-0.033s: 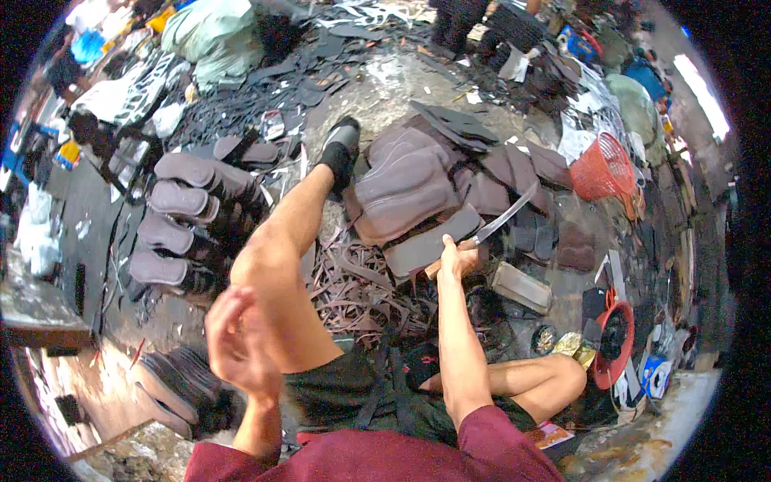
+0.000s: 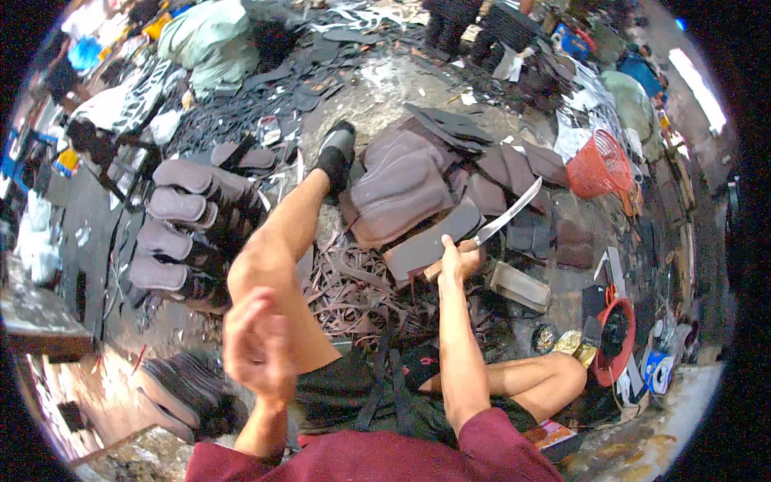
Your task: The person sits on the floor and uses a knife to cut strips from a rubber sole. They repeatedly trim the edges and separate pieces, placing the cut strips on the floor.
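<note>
My right hand [image 2: 459,262] is closed around the wooden handle of a long knife [image 2: 511,212], its curved blade pointing up and to the right. Beneath this hand and beyond it lies a flat grey slab [image 2: 426,245], rounded at one end. Whether the hand touches the slab I cannot tell. Beyond that, brown sheets with curved sole-shaped outlines [image 2: 401,189] are piled on the floor. My left hand [image 2: 261,345] is raised beside my left knee, blurred by motion; its fingers look loosely apart, with nothing visible in them.
Stacks of brown soles [image 2: 177,205] stand on the left, with another stack [image 2: 181,386] nearer. Curly offcut strips [image 2: 353,289] lie between my legs. To the right are a pale block [image 2: 520,287], a red basket [image 2: 598,165] and a red bowl [image 2: 604,368]. Dark scraps cover the far floor.
My left hand has moved a little to the right and down beside the knee. The right hand still grips the knife in nearly the same place.
</note>
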The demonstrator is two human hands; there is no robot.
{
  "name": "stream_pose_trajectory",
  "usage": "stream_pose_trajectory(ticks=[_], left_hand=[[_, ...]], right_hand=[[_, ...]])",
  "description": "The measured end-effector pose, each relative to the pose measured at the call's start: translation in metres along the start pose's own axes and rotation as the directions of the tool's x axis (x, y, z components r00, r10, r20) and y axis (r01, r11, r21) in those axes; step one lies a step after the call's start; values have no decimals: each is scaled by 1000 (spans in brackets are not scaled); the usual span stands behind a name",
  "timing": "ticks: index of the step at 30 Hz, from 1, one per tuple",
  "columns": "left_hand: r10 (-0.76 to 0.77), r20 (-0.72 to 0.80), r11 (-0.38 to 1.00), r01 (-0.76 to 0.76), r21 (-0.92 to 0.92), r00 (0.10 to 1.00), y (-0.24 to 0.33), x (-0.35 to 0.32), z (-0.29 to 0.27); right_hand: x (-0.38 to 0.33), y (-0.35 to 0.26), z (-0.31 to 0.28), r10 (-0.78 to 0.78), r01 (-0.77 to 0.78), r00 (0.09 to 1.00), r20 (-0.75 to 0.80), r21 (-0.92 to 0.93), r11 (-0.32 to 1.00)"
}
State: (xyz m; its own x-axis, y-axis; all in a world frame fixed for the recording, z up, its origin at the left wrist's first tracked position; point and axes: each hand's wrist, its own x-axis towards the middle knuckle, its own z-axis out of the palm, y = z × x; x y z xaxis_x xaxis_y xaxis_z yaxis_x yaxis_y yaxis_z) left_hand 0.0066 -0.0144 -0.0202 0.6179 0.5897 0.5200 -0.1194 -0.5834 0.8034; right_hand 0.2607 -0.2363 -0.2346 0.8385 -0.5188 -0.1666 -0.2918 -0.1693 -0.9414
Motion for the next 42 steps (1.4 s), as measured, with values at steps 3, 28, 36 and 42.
stream_pose_trajectory(ticks=[3,28,36,42], left_hand=[[-68,302,991,99,-86,951,16,5,59],[-764,501,251,902,-350,407,35,2,34],[-745,514,301,902,-309,425,30,-12,40],[-666,661,317,933,-170,346,24,-6,2]], right_hand=[[-46,-69,-60,-148,119,953,263,122,985],[-168,-83,-266,-238,468,444,864,4,884],[-170,-100,-102,-451,515,464,762,182,837],[-193,-129,-71,-676,581,414,609,394,712]])
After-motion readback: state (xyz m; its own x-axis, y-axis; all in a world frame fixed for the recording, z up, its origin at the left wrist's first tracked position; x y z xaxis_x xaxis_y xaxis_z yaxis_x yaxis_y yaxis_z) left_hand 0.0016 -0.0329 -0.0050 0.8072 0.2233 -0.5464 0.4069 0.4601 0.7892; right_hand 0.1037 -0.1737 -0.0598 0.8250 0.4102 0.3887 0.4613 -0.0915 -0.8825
